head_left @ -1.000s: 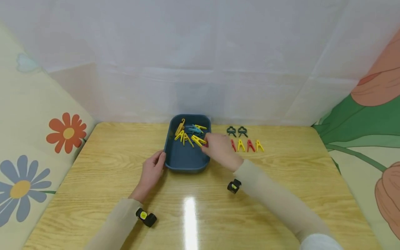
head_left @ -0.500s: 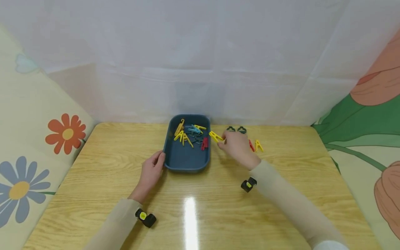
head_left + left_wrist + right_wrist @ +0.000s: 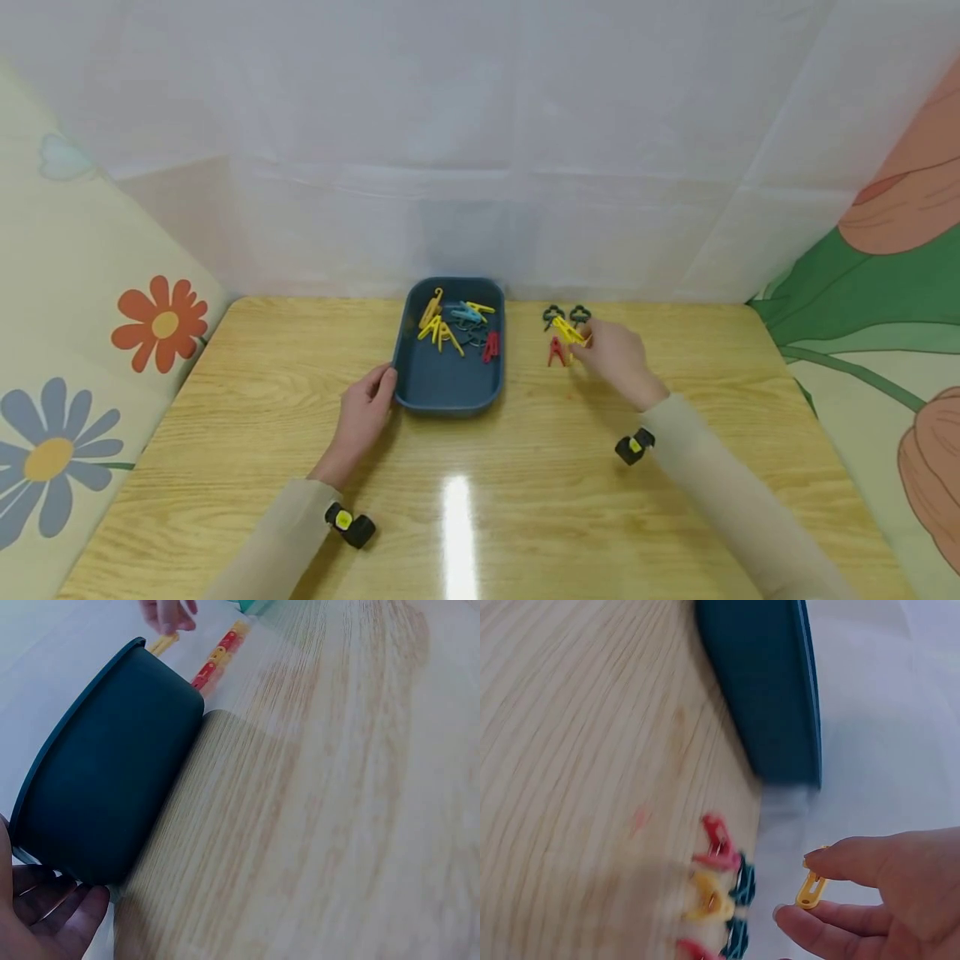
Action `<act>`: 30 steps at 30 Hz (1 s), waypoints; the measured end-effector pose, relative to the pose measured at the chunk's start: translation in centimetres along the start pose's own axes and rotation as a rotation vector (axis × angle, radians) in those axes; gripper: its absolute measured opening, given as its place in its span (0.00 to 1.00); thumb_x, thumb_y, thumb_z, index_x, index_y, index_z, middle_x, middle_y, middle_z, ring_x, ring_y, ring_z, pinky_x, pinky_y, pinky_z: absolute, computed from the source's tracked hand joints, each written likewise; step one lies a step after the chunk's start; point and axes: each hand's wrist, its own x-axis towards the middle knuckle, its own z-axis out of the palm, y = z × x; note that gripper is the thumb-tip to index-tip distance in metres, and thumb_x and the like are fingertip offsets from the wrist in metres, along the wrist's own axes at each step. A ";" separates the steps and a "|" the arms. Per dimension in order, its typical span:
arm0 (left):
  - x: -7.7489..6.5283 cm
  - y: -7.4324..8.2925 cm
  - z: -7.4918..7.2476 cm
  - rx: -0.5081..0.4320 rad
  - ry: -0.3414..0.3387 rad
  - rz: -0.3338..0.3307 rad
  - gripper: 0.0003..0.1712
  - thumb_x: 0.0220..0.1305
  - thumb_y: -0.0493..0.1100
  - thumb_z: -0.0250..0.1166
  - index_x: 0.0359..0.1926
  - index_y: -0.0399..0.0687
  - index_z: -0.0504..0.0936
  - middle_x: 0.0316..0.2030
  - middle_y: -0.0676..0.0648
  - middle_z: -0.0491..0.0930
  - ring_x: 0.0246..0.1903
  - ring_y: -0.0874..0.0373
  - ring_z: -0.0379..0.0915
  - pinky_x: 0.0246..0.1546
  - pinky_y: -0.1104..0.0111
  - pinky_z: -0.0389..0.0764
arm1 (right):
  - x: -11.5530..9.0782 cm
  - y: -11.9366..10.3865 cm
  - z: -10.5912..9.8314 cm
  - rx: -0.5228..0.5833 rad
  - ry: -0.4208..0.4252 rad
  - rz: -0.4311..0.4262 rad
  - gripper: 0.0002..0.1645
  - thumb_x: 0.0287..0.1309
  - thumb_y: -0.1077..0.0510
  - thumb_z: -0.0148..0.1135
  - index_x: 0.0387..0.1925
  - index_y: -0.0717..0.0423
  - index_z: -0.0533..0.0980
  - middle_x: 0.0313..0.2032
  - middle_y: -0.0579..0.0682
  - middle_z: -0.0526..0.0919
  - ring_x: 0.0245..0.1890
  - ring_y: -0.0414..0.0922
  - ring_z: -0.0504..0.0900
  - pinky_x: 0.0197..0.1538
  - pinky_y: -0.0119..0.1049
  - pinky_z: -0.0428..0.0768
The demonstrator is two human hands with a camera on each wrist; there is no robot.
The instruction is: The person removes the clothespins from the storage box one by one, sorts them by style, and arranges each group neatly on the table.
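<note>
My left hand (image 3: 365,408) holds the left edge of a dark blue tray (image 3: 450,408), its fingertips (image 3: 90,911) against the outer wall. Between thumb and fingers, my right hand (image 3: 618,360) pinches a yellow clothespin (image 3: 567,330) above the table, right of the tray. Below it stands a red clothespin (image 3: 556,352), beside a yellow one (image 3: 709,900) and another red one (image 3: 696,949) in the right wrist view. Two dark green clips (image 3: 553,316) lie behind them. In the head view, my right hand hides part of this row.
Inside the tray lie several yellow clothespins (image 3: 431,327), a light blue one (image 3: 468,312), a red one (image 3: 491,347) and dark green clips (image 3: 472,335). The wooden table (image 3: 517,500) ends at a white sheet (image 3: 465,183) behind; floral cloths (image 3: 885,333) flank both sides.
My right hand has moved right with the yellow clothespin, from over the tray to above the row of clothespins. The left hand and the tray have stayed in place.
</note>
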 end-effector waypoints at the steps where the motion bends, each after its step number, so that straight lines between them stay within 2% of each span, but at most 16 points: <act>1: 0.0 0.0 0.0 -0.001 -0.001 -0.003 0.26 0.83 0.49 0.51 0.65 0.33 0.79 0.57 0.34 0.83 0.49 0.51 0.79 0.42 0.82 0.75 | -0.1 0.5 -0.1 0.007 -0.001 0.009 0.20 0.68 0.51 0.66 0.49 0.65 0.81 0.35 0.56 0.88 0.25 0.46 0.80 0.25 0.36 0.73; 6: 0.0 0.2 0.0 -0.021 0.007 -0.011 0.26 0.83 0.48 0.52 0.65 0.32 0.79 0.57 0.33 0.83 0.48 0.52 0.80 0.41 0.81 0.76 | -0.2 2.8 -0.3 0.044 0.022 0.032 0.21 0.70 0.51 0.63 0.48 0.67 0.80 0.34 0.56 0.87 0.28 0.48 0.81 0.31 0.41 0.76; 10: -0.1 0.3 -0.1 -0.010 0.007 -0.015 0.26 0.83 0.48 0.51 0.66 0.33 0.79 0.58 0.33 0.83 0.50 0.51 0.79 0.42 0.81 0.75 | -0.4 4.3 -0.4 0.062 0.033 0.061 0.22 0.69 0.50 0.63 0.48 0.67 0.80 0.36 0.58 0.87 0.32 0.52 0.82 0.36 0.46 0.78; 17: -0.1 0.4 0.0 0.006 -0.004 -0.030 0.27 0.83 0.49 0.50 0.67 0.33 0.77 0.60 0.33 0.81 0.54 0.47 0.77 0.44 0.80 0.75 | -0.5 6.5 -0.3 0.067 -0.007 0.129 0.24 0.71 0.50 0.61 0.51 0.70 0.78 0.43 0.63 0.87 0.37 0.55 0.84 0.38 0.48 0.80; 30: -0.1 0.3 0.0 0.002 -0.001 -0.017 0.27 0.83 0.49 0.50 0.67 0.33 0.78 0.60 0.33 0.82 0.52 0.49 0.77 0.44 0.80 0.75 | -1.3 9.1 0.1 0.063 -0.001 0.233 0.25 0.73 0.49 0.59 0.52 0.71 0.77 0.47 0.67 0.85 0.40 0.57 0.83 0.38 0.47 0.79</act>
